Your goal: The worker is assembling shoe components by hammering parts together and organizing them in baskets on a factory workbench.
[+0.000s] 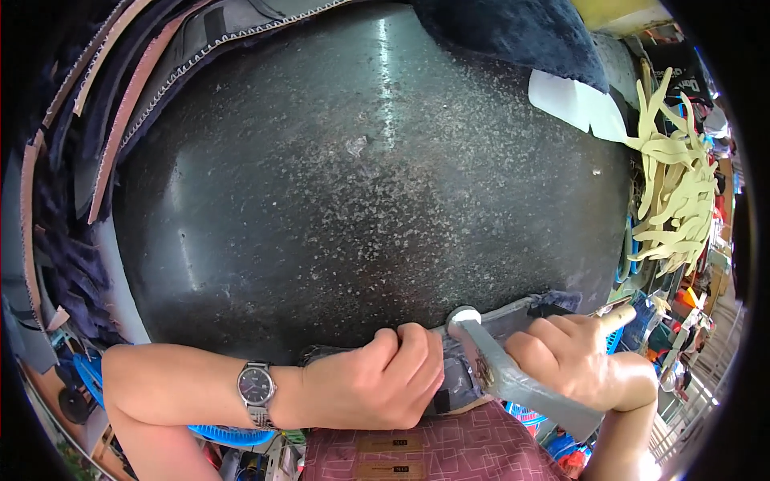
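Note:
My left hand (377,378), a watch (256,387) on its wrist, is closed at the near edge of the black work surface. Its curled fingers press on a dark grey piece of material (457,381) with some dark fluff at its right end. Just right of it, my right hand (561,359) is closed around the handle of a grey metal hammer (513,383). The hammer's round face points away from me, touching or just over the piece's far edge; its long flat end slants toward the lower right. The fingers hide most of the handle.
Pale scraps dot the black work surface (241,240). Fur-lined pieces with pinkish edges (136,104) lie stacked at the far left. Navy fur (513,36) and a white sheet (573,104) lie at the far right, beside a bundle of pale yellow strips (674,184). Blue baskets (233,434) stand below.

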Demonstrator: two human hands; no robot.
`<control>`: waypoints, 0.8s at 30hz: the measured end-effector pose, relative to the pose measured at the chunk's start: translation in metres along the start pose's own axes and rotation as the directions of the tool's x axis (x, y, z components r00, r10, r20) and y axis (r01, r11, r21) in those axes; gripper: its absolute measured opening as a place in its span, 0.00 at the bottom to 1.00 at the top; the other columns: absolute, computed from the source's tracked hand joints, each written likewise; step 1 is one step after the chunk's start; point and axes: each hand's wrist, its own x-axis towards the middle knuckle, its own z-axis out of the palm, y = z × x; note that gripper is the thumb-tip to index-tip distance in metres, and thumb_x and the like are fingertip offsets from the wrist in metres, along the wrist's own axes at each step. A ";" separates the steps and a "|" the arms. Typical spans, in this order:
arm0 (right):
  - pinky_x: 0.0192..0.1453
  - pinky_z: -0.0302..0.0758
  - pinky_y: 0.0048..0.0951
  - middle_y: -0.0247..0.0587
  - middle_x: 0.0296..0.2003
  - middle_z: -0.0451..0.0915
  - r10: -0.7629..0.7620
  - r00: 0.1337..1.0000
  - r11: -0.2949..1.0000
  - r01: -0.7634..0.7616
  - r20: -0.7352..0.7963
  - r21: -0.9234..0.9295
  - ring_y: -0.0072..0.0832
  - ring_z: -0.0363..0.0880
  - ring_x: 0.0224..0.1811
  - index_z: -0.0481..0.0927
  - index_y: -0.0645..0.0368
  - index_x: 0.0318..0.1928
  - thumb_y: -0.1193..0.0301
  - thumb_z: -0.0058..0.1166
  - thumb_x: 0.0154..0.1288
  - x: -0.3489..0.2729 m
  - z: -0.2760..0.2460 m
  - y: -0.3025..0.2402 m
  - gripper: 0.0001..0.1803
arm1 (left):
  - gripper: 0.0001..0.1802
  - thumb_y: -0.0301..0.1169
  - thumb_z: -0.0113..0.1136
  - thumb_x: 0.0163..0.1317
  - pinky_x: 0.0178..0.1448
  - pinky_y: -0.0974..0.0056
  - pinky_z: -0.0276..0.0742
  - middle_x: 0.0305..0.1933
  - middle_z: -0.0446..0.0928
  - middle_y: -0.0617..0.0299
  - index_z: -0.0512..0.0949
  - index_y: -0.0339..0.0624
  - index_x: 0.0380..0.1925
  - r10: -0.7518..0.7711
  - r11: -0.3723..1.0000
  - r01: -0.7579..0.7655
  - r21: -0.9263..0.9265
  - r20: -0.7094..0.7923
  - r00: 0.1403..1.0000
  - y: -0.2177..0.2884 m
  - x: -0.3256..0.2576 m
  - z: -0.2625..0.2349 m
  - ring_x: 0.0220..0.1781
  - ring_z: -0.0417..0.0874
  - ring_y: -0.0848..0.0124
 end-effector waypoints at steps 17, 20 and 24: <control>0.15 0.66 0.22 0.27 0.17 0.59 -0.023 1.000 1.000 0.023 0.012 -0.016 0.18 0.67 0.15 0.71 0.58 0.27 0.71 0.56 0.42 0.021 -0.007 -0.019 0.10 | 0.08 0.33 0.58 0.44 0.34 0.66 0.65 0.22 0.69 0.65 0.77 0.39 0.18 0.131 0.932 -0.101 -0.348 0.063 0.989 -0.026 -0.009 -0.004 0.31 0.70 0.68; 0.16 0.67 0.24 0.27 0.17 0.60 -0.016 0.998 1.000 0.017 0.054 -0.007 0.19 0.68 0.15 0.72 0.59 0.29 0.70 0.56 0.43 0.024 -0.007 -0.014 0.11 | 0.08 0.34 0.57 0.42 0.32 0.66 0.64 0.21 0.68 0.66 0.76 0.40 0.17 0.043 0.922 -0.029 -0.387 0.029 0.999 -0.029 -0.021 0.003 0.30 0.69 0.69; 0.16 0.68 0.23 0.27 0.18 0.61 -0.009 1.000 1.000 0.009 -0.007 0.008 0.19 0.69 0.15 0.71 0.58 0.29 0.69 0.56 0.43 0.024 -0.009 -0.019 0.11 | 0.13 0.29 0.60 0.42 0.34 0.66 0.72 0.28 0.72 0.61 0.78 0.33 0.29 0.260 0.965 -0.260 -0.040 -0.013 0.966 -0.022 -0.027 -0.002 0.31 0.74 0.67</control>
